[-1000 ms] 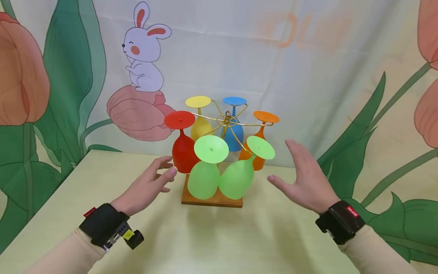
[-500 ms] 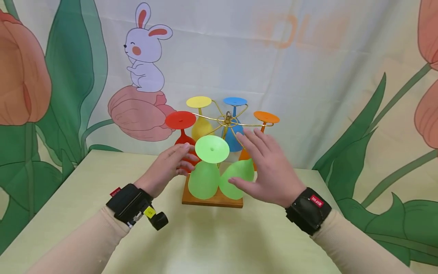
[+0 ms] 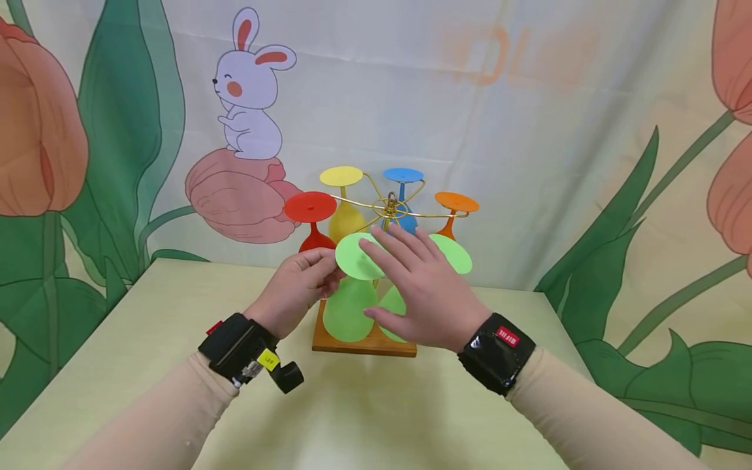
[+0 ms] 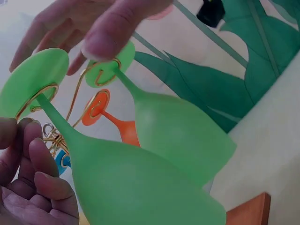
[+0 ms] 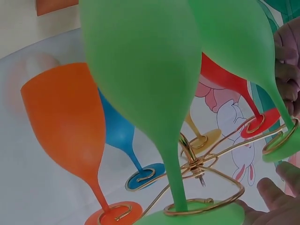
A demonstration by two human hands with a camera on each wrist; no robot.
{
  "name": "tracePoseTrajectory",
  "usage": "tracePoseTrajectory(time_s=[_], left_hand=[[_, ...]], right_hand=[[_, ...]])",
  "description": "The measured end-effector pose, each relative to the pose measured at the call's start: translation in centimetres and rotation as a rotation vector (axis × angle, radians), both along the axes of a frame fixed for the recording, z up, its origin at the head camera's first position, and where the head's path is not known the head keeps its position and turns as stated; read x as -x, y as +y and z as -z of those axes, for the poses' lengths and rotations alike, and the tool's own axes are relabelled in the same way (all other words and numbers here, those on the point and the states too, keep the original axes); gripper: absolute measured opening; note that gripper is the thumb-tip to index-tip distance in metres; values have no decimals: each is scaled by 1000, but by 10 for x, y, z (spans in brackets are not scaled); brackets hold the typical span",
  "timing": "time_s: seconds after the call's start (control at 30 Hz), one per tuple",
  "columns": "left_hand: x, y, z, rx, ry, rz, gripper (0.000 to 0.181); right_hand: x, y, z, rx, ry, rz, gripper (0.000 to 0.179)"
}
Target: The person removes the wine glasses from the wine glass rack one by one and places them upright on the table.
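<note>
Green wine glasses hang upside down by their feet from a gold wire rack. My left hand pinches the foot's edge of the left green wine glass, where the wire hook runs. Over that foot, my right hand spreads with fairly straight fingers, partly covering the right green wine glass. From the right wrist, the right glass's bowl looms close, its stem in a wire loop. Whether the right fingertips touch the foot is hard to tell.
Red, yellow, blue and orange wine glasses hang around the same rack. Its wooden base stands on the pale table. Behind hangs a printed curtain with a rabbit and tulips.
Both hands have moved inward to the rack. The left now pinches at the left green glass's foot; the right has swept left across the right green glass to hover over the same foot.
</note>
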State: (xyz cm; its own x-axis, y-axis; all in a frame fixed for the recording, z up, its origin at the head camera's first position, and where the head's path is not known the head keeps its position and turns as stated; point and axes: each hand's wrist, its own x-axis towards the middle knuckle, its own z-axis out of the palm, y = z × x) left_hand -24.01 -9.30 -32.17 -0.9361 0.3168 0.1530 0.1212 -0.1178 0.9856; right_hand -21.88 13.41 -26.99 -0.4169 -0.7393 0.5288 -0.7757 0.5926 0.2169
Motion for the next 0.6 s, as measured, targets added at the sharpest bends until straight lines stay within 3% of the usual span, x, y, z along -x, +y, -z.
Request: tracePoseTrajectory(time_s=[0.37,0.6], left_hand=[[6,9,-3,-107,-75,68,34],[5,10,-7,-102,-75,41,31]], right_hand=[[1,1,5,-33,-9,7,66],[2,-2,6,-59,42,44,51]])
